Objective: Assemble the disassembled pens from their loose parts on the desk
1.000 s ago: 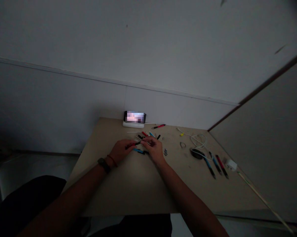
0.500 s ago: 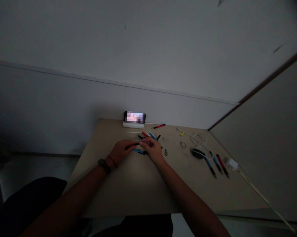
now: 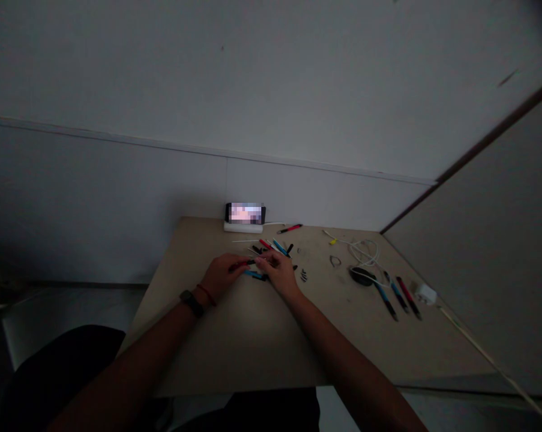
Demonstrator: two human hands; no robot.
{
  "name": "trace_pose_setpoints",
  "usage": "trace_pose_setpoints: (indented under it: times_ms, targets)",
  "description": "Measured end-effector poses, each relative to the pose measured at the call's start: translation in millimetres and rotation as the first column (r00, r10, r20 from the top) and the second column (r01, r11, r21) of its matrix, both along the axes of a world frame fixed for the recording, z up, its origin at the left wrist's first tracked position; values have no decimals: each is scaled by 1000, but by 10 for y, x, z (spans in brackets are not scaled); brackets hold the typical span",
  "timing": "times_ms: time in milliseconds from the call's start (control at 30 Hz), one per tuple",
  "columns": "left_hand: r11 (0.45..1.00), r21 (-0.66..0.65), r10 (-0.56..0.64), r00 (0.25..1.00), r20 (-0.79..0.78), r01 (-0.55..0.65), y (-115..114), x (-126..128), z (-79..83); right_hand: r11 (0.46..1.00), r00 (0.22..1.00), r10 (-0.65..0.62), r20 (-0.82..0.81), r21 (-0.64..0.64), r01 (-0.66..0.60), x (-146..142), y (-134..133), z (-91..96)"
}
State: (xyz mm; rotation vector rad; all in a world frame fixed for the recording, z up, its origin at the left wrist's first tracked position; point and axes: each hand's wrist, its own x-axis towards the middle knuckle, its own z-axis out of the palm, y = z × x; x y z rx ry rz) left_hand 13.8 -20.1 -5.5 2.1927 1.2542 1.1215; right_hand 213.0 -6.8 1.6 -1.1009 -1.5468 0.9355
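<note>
My left hand (image 3: 225, 273) is closed around a red and black pen (image 3: 240, 264), which points to the right. At the pen's right end, the fingers of my right hand (image 3: 277, 268) are pinched together; whether they hold the pen's tip or a small part is too dark to make out. Just below the hands lies a blue and black pen piece (image 3: 255, 275). Behind my right hand are a red pen barrel (image 3: 266, 244), a blue barrel (image 3: 280, 247) and several black pieces. Small dark parts (image 3: 304, 275) lie right of that hand.
A lit phone (image 3: 246, 213) leans on a white stand at the wall. A red pen (image 3: 290, 228) lies near the back edge. On the right are a coiled white cable (image 3: 364, 255), a black rounded object (image 3: 362, 276), several pens (image 3: 408, 297) and a white plug (image 3: 426, 294).
The camera view has shifted slightly. Both hands stay in nearly the same pose around the red and black pen.
</note>
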Motion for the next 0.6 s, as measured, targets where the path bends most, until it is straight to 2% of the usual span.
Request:
trace_pose_setpoints:
  times_ms: [233, 367, 600]
  targets:
    - [1000, -11, 26, 1000, 0, -26, -14, 5, 27, 997, 997, 73, -20, -14, -73, 17, -11, 4]
    - [999, -4, 39, 999, 21, -39, -8, -1, 6, 992, 991, 130, 28, 0, -130, 60, 13, -25]
    - [1000, 2, 23, 1000, 5, -23, -7, -15, 26, 995, 989, 94, 116, 11, -96, 73, 42, -15]
